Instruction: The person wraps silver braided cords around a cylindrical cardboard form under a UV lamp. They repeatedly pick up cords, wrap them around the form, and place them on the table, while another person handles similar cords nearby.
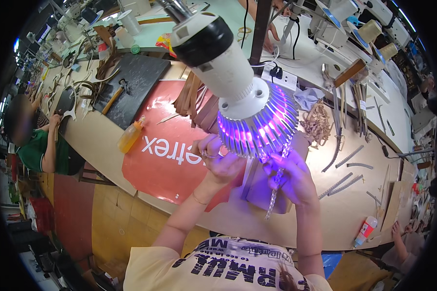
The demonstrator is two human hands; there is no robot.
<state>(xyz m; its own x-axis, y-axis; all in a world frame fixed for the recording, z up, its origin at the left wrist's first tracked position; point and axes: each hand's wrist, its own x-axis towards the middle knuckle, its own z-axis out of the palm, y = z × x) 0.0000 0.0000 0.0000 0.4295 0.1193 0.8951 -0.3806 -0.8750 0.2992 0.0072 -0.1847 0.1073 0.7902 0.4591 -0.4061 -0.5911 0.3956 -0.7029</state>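
A lamp with a white and black body and a finned silver head [260, 128] hangs above the table, glowing purple. Just below its right side, my right hand [296, 179] has its fingers closed on a braided strip [272, 201], whose end dangles toward me. My left hand [223, 160] is curled at the lamp's left lower edge; its fingertips are partly hidden by the lamp, and what they hold cannot be made out. Beneath my hands lie a red sheet [155, 172] and a dark flat block or board [250, 186], partly covered by my right hand.
Brown strips [189, 102] lie behind the lamp. An orange bottle [130, 136] and a hammer [114, 99] on a black slab [136, 72] are to the left. Several grey braided strips [347, 182] and a red-white bottle [365, 230] lie right. A co-worker in green [39, 150] sits at far left.
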